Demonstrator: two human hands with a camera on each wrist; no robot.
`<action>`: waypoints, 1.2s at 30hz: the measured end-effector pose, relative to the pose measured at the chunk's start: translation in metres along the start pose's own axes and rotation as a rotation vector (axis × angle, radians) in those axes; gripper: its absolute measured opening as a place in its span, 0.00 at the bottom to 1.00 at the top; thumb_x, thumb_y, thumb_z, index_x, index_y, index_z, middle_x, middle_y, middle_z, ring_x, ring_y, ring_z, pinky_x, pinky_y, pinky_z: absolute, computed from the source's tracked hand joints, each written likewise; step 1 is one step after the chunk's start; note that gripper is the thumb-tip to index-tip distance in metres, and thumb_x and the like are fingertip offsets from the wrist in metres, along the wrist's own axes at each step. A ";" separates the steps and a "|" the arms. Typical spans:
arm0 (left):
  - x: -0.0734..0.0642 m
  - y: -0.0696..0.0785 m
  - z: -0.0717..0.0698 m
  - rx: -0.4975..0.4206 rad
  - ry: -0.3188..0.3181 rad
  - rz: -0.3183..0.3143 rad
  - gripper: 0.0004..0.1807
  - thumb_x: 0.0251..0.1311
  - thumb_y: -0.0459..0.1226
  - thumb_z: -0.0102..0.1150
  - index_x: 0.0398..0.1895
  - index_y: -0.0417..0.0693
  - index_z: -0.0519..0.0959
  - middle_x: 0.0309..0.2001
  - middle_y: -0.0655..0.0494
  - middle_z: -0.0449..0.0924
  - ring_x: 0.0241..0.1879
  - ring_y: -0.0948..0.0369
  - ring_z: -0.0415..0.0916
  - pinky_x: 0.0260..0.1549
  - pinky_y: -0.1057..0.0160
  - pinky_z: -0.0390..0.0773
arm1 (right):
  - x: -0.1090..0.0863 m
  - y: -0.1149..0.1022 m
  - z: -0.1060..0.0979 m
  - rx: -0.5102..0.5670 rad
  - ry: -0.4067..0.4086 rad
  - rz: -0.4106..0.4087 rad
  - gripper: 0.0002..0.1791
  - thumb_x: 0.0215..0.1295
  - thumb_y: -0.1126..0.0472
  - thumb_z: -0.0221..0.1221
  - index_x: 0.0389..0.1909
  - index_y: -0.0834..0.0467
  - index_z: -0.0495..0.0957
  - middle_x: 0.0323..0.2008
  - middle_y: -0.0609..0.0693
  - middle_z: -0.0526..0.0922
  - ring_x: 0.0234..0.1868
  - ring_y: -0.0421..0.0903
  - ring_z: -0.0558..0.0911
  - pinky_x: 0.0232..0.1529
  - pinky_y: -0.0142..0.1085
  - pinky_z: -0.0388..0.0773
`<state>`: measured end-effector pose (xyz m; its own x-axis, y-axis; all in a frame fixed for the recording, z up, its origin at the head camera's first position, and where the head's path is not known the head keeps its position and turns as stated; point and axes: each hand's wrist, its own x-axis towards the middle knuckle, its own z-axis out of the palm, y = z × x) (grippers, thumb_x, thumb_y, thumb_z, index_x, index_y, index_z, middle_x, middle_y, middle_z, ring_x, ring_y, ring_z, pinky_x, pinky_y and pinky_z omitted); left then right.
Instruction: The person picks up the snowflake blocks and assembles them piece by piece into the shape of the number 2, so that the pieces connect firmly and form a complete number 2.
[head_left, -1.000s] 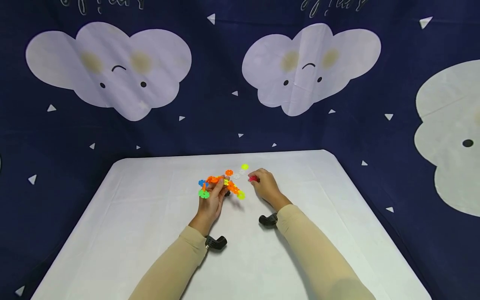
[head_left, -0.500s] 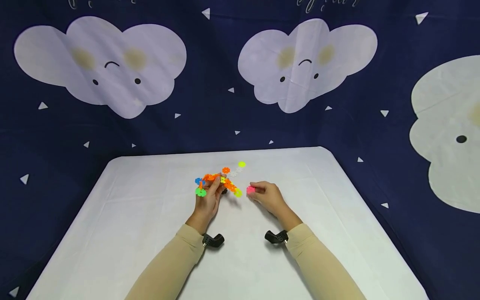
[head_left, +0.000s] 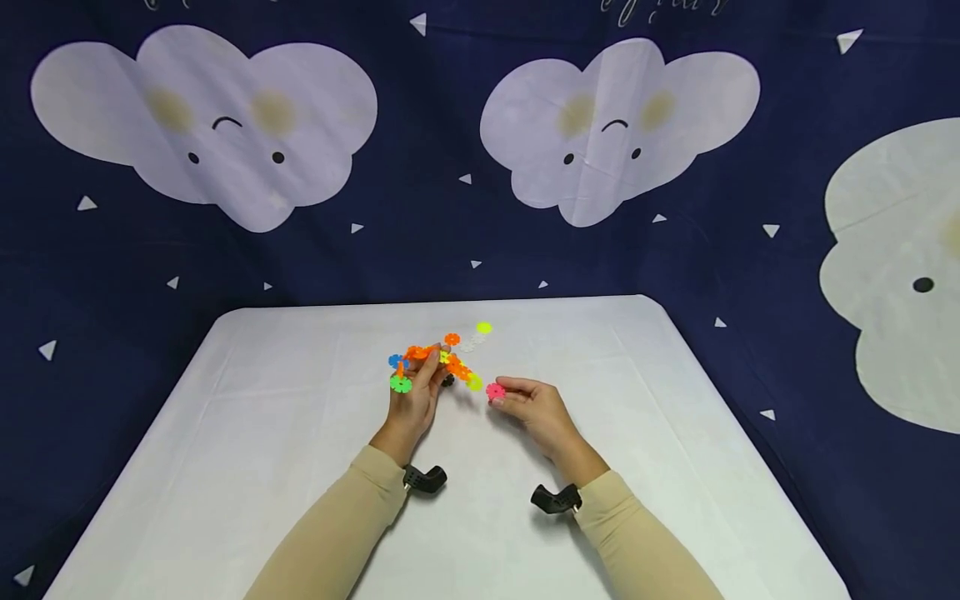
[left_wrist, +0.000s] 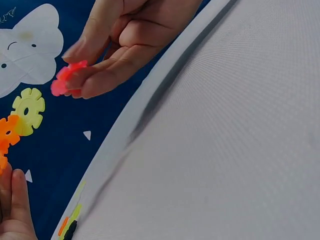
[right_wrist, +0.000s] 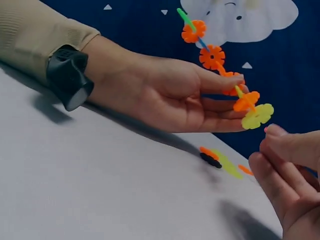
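Observation:
My left hand [head_left: 412,404] pinches a chain of linked snowflake discs [right_wrist: 212,57] above the table. The chain is mostly orange, with a green disc [head_left: 401,384] and a blue disc [head_left: 396,361] at its left part and a yellow disc [right_wrist: 258,116] at its right end. A pink snowflake disc [left_wrist: 67,79] is pinched between thumb and fingers of my right hand [head_left: 542,414]. It stands just right of the chain's yellow end, a small gap apart. In the right wrist view the pink disc is nearly hidden by the fingertips.
Loose discs lie on the white table [head_left: 300,467] beyond the hands: an orange one [head_left: 452,339], a yellow one [head_left: 484,327], pale ones [head_left: 472,342] and a black one [head_left: 448,381]. A dark blue cloth with clouds [head_left: 420,258] hangs behind the table.
My right hand has brought the pink disc from the loose pieces toward me and slightly left, near the chain's yellow end. My left hand stays almost in place with the chain.

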<state>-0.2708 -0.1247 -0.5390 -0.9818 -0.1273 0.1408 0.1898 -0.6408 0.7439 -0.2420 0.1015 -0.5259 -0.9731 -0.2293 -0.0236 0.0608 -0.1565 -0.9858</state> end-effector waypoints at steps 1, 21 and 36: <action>0.000 0.000 0.000 -0.002 0.003 0.000 0.12 0.73 0.36 0.67 0.48 0.34 0.84 0.65 0.28 0.74 0.54 0.53 0.82 0.58 0.59 0.81 | 0.000 0.001 0.001 0.007 -0.010 -0.006 0.25 0.66 0.78 0.66 0.64 0.76 0.76 0.46 0.63 0.88 0.45 0.48 0.89 0.51 0.40 0.86; 0.002 0.000 0.001 -0.062 0.029 -0.023 0.07 0.73 0.33 0.65 0.43 0.34 0.84 0.64 0.29 0.75 0.49 0.53 0.81 0.57 0.58 0.81 | -0.005 0.005 0.010 0.139 -0.113 -0.002 0.25 0.67 0.81 0.63 0.64 0.79 0.73 0.47 0.63 0.88 0.47 0.48 0.89 0.56 0.44 0.83; 0.001 0.002 0.003 -0.096 0.009 -0.071 0.08 0.75 0.32 0.62 0.44 0.32 0.80 0.65 0.24 0.72 0.46 0.55 0.82 0.53 0.61 0.83 | -0.007 0.004 0.015 0.218 -0.136 0.006 0.23 0.73 0.80 0.57 0.67 0.80 0.69 0.45 0.59 0.89 0.47 0.50 0.89 0.59 0.44 0.81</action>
<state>-0.2717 -0.1233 -0.5355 -0.9928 -0.0854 0.0840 0.1197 -0.7178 0.6858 -0.2318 0.0878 -0.5274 -0.9346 -0.3555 0.0072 0.1277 -0.3544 -0.9263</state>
